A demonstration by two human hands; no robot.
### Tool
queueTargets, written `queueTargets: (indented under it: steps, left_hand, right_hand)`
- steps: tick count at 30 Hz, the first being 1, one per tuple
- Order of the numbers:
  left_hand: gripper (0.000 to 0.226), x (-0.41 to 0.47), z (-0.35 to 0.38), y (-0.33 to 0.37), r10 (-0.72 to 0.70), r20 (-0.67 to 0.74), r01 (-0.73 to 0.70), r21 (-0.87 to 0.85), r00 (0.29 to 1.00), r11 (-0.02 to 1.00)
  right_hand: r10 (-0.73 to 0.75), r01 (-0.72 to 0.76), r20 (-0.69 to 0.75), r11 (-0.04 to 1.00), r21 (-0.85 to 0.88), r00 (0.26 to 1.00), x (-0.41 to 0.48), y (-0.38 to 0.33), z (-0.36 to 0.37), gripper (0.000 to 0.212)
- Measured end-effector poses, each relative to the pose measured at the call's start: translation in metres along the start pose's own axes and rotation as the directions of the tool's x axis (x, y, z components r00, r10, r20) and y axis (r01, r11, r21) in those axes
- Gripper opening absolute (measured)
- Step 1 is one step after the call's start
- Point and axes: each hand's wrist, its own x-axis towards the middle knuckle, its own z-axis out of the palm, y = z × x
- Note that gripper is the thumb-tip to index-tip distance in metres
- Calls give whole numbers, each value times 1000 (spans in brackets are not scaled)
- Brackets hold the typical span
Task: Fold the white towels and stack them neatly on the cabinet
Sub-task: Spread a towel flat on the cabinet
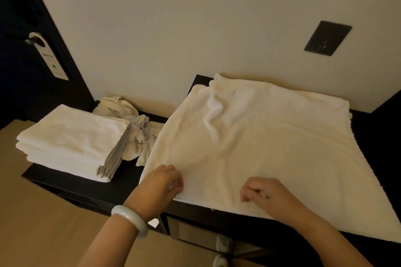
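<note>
A large white towel (271, 141) lies spread over the right part of the dark cabinet (91, 186), wrinkled near its far left corner. My left hand (161, 184), with a pale bangle on its wrist, pinches the towel's near left edge. My right hand (269, 196) has its fingers curled on the near edge further right, gripping the cloth. A stack of folded white towels (71, 143) sits on the cabinet's left end.
A heap of crumpled greyish cloths (134, 128) lies between the stack and the spread towel. A dark door with a hanging tag (51, 56) stands at far left. A dark wall plate (327, 38) is on the cream wall. Beige floor lies below left.
</note>
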Motion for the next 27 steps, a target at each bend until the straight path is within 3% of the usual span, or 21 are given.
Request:
queueTargets:
  steps: [2, 4, 6, 10, 15, 18, 19, 21, 23, 25, 27]
  left_hand:
    - [7, 19, 2, 8, -5, -106, 10, 39, 994, 999]
    - [29, 48, 8, 18, 3, -177, 22, 136, 984, 990]
    - [50, 75, 19, 27, -4, -122, 35, 252, 993, 967]
    - [62, 92, 44, 25, -90, 32, 67, 429, 995, 901]
    - [64, 48, 59, 46, 5, 14, -10, 398, 1000, 917]
    - [55, 20, 64, 63, 62, -52, -40, 356, 997, 934]
    - [51, 20, 60, 62, 42, -82, -15, 309, 996, 951]
    - [43, 36, 44, 51, -87, -200, 120, 155, 976, 981]
    - [45, 62, 20, 32, -320, -296, 345, 33, 900, 938]
    - [43, 88, -4, 15, -497, -269, 513, -14, 825, 858]
    - [36, 108, -22, 5, -608, -151, 596, -119, 780, 794]
  right_hand:
    - [85, -86, -363, 996, 14, 928, 11, 24, -31, 16]
    - [177, -314, -541, 934, -172, 822, 20, 52, -59, 26]
    - [279, -476, -497, 815, -330, 822, 19, 81, -66, 49]
    - [294, -496, -464, 768, -406, 835, -2, 108, -49, 57]
    - [321, -571, -540, 720, -395, 778, -65, 103, -21, 63]
    - [403, -696, -590, 573, -433, 699, -81, 95, -15, 61]
    - [375, -683, -606, 595, -423, 702, -73, 90, -17, 60]
    - [248, -539, -583, 741, -400, 774, -42, 78, -20, 52]
    - [138, -386, -501, 815, -433, 855, 2, 64, -20, 49]
    - [66, -313, -454, 812, -493, 889, 39, 57, -14, 50]
    - [52, -320, -463, 789, -524, 885, 57, 59, -9, 51]
